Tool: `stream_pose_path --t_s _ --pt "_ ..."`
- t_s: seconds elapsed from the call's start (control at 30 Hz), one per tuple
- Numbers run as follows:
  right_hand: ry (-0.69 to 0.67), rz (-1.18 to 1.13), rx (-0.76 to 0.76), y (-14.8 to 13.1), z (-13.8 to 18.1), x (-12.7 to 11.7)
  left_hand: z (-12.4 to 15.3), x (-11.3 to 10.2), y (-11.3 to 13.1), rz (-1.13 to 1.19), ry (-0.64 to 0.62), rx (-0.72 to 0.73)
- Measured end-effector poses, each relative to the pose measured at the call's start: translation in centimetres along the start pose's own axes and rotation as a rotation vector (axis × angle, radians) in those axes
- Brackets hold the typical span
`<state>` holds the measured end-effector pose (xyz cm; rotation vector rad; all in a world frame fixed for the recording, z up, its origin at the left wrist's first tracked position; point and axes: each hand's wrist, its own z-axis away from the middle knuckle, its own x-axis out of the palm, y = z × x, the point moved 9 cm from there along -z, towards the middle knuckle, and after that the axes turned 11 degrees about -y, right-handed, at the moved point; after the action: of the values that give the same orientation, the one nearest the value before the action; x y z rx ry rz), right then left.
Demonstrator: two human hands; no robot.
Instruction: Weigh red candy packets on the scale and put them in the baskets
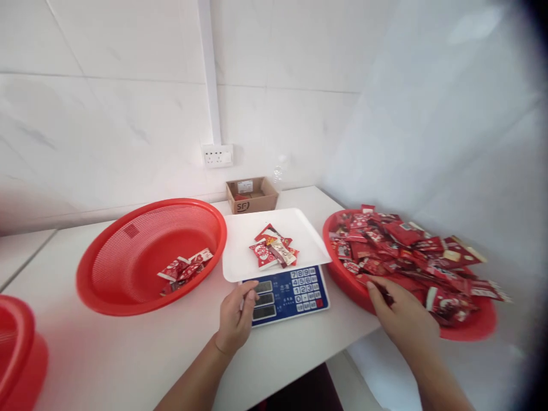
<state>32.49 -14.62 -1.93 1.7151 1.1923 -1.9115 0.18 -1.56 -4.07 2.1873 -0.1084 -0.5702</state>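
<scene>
My left hand [237, 317] is closed, its fingers curled, in front of the left edge of a digital weighing scale [278, 302]; nothing shows in it. On the scale's white tray [237, 254] lies a small pile of red and brown wrapped snack packets [274, 248]. Over the near rim of a red basket [475, 332] on the right, my right hand [405, 317] closes thumb and fingers on a small red packet [369, 279], mostly hidden by the hand. That basket is heaped with red snack packets [398, 242].
Left of the scale, a red mesh basket [128, 257] holds several packets [186, 271]. Part of another red tub [25, 354] shows at lower left. A cardboard box [257, 200] and a clear plastic bottle [279, 170] stand behind the scale, below a wall socket [217, 156].
</scene>
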Motion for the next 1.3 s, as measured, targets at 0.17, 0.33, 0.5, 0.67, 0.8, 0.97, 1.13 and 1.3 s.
stream_pose_path --t_s 0.17,0.33,0.5,0.67,0.8,0.97,1.13,1.3 --pt "-0.212 -0.065 -0.039 0.0 -2.3 -0.3 -0.3 0.0 0.2 -0.043 -0.011 0.014" --pt "-0.474 0.292 -0.065 -1.3 -5.1 1.0 -0.5 0.3 0.0 -0.059 -0.039 -0.004" --pt "-0.476 0.36 -0.086 -1.9 -6.3 1.4 -0.6 0.4 -0.2 -0.097 -0.066 -0.031" --pt "-0.351 0.338 -0.039 -1.6 -6.5 -0.4 -0.5 0.4 -0.6 -0.09 -0.06 -0.043" --pt "-0.246 0.356 0.003 -0.8 -7.6 -2.8 -0.6 0.5 -0.3 -0.088 -0.06 -0.022" --pt "-0.186 0.422 -0.006 -0.5 -10.3 -4.3 -0.7 0.4 0.4 -0.097 -0.049 0.011" --pt "-0.169 0.471 -0.069 -1.6 -12.4 -3.7 -0.8 0.3 0.6 -0.087 -0.033 0.036" --pt "-0.147 0.44 -0.066 -1.6 -12.6 -3.4 -0.7 0.2 0.6 -0.08 -0.028 0.022"
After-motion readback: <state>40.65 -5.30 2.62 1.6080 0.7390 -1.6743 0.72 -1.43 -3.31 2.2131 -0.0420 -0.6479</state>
